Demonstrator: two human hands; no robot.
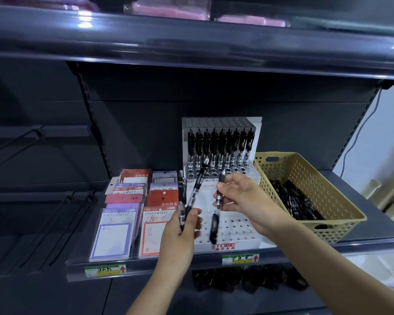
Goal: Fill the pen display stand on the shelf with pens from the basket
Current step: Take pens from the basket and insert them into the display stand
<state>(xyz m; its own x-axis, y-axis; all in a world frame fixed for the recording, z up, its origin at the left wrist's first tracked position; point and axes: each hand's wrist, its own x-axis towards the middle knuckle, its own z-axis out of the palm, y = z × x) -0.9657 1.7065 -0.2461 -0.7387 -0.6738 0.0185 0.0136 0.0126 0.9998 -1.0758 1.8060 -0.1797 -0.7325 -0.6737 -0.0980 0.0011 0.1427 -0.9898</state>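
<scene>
On the dark shelf [378, 214], the white pen display stand [234, 226] sits near the middle and reaches to the front edge, its stepped tiers dotted with holes. A row of black pens [221, 146] stands upright in its rearmost filled tier, in front of a taller perforated back panel, and the holes of the lower tiers nearer the front edge show open. Just beside the stand, toward the right end of the shelf, is the tan perforated basket [309, 176], with a heap of black pens [293, 201] lying in its bottom. The right hand [243, 194] hovers over the middle tiers of the stand, thumb and fingertips pinched on a single pen [214, 226] that hangs nearly upright, its lower end blurred above the front tiers. The left hand [180, 233] is raised at the stand's left edge, fingers curled round a small bunch of pens [196, 187]; one stands straight and another leans to the right toward the filled row. Left of the stand, packs of sticky notes [132, 214] fill a clear tray running from the back toward the front edge. Price labels [240, 259] are clipped to the shelf's front rail.
</scene>
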